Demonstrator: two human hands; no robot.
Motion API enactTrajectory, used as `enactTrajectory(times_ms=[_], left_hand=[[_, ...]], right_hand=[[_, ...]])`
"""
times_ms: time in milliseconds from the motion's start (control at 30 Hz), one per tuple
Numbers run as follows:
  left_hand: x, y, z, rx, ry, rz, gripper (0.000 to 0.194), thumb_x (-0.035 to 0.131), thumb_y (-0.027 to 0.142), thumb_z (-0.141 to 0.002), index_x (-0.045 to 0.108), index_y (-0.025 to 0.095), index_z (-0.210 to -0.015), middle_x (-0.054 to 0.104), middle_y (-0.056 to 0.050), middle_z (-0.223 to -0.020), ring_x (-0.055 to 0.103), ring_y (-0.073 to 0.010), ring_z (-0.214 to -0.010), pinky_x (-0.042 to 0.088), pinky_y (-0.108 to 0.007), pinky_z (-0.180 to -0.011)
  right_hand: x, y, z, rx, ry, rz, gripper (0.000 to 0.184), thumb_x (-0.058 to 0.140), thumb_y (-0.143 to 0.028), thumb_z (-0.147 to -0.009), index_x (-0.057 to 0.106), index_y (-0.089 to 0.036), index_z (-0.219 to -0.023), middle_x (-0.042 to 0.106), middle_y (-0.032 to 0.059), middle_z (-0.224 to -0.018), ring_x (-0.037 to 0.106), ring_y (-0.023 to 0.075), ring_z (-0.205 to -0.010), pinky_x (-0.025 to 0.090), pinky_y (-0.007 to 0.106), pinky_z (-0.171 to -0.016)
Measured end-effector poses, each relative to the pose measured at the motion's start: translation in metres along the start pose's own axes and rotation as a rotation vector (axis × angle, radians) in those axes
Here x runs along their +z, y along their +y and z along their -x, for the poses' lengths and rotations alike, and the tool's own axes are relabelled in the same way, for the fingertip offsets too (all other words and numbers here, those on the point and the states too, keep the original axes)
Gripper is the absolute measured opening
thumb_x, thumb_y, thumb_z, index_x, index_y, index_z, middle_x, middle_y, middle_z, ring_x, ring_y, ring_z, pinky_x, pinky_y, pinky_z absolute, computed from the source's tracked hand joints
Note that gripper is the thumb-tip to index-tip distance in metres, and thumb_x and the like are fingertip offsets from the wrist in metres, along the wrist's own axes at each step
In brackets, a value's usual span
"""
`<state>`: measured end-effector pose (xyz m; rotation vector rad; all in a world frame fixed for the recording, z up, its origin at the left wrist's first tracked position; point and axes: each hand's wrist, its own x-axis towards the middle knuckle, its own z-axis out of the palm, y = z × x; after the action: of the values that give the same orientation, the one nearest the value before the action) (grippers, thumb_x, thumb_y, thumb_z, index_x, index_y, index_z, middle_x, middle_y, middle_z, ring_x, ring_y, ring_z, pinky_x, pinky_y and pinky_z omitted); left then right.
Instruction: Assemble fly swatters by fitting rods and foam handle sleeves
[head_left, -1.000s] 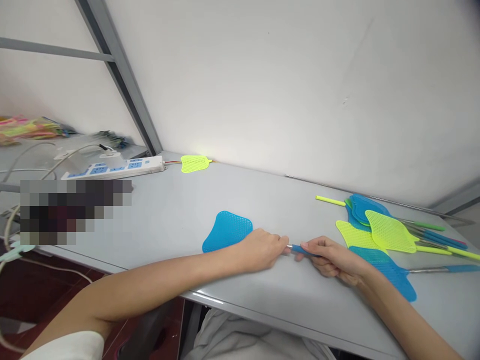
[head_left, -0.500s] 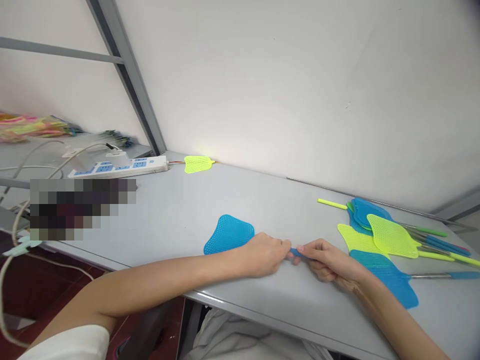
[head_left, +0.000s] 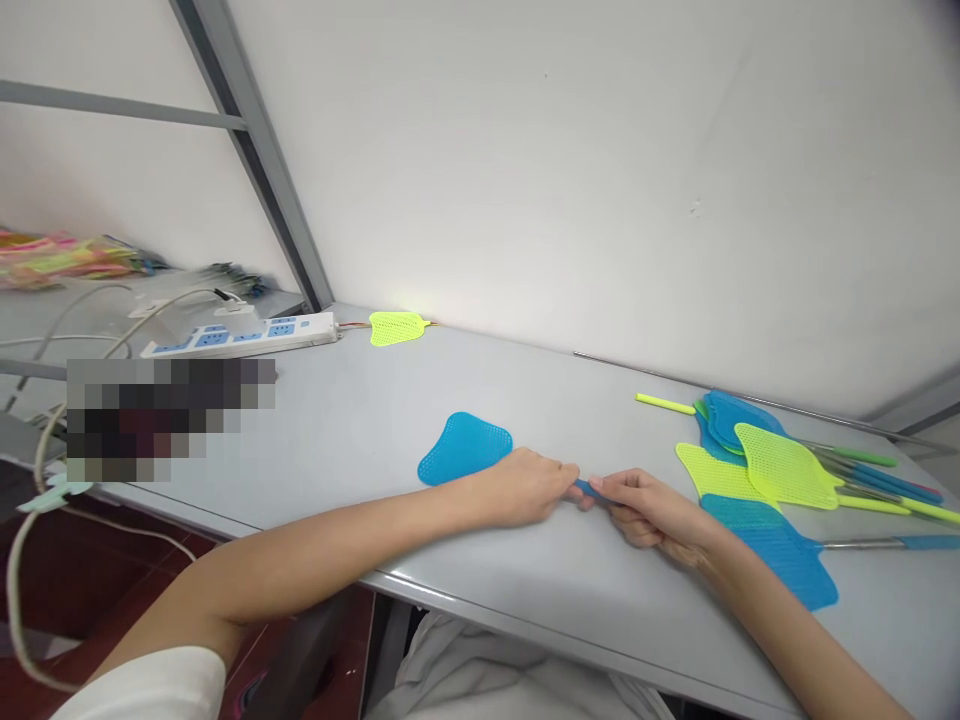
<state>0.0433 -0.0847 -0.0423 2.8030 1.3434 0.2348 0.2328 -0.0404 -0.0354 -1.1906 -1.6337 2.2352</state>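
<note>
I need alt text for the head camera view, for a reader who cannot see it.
Two bare hands, left hand and right hand, grip a blue fly swatter by its handle on a grey table. More swatters lie right; a power strip lies far left.

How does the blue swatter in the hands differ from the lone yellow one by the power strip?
The blue swatter head lies mid-table, gripped at its neck by the left hand and right hand. The yellow swatter head lies untouched against the wall and looks smaller, being farther off. Both are flat mesh.
</note>
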Motion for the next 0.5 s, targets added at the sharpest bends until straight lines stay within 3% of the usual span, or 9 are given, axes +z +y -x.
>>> enactTrajectory(times_ms=[200, 333, 500], left_hand=[[-0.014, -0.016, -0.001, 0.036, -0.002, 0.007, 0.034, 0.024, 0.042, -0.087, 0.045, 0.019, -0.074, 0.060, -0.001, -0.068, 0.056, -0.0151, -0.059, 0.035, -0.026, -0.055], [-0.020, -0.025, 0.001, 0.081, -0.009, -0.032, 0.034, 0.024, 0.039, -0.088, 0.045, 0.018, -0.072, 0.059, 0.000, -0.064, 0.053, -0.0136, -0.058, 0.035, -0.027, -0.069], [-0.015, -0.023, 0.003, 0.045, -0.033, -0.022, 0.031, 0.022, 0.034, -0.089, 0.045, 0.019, -0.074, 0.059, 0.000, -0.062, 0.051, -0.0139, -0.056, 0.036, -0.025, -0.062]], right_hand=[[0.004, 0.000, 0.003, -0.056, 0.004, 0.049, 0.039, 0.049, -0.049, -0.075, 0.058, -0.013, -0.086, 0.014, -0.0110, -0.045, 0.008, 0.0015, -0.038, 0.005, 0.018, -0.033], [-0.003, -0.002, 0.006, -0.054, 0.000, 0.071, 0.039, 0.048, -0.048, -0.076, 0.058, -0.012, -0.087, 0.015, -0.0105, -0.045, 0.009, 0.0018, -0.038, 0.005, 0.019, -0.034], [-0.013, -0.004, 0.011, -0.063, 0.009, 0.093, 0.040, 0.049, -0.047, -0.076, 0.060, -0.011, -0.087, 0.016, -0.0105, -0.044, 0.009, 0.0017, -0.038, 0.005, 0.019, -0.034]])
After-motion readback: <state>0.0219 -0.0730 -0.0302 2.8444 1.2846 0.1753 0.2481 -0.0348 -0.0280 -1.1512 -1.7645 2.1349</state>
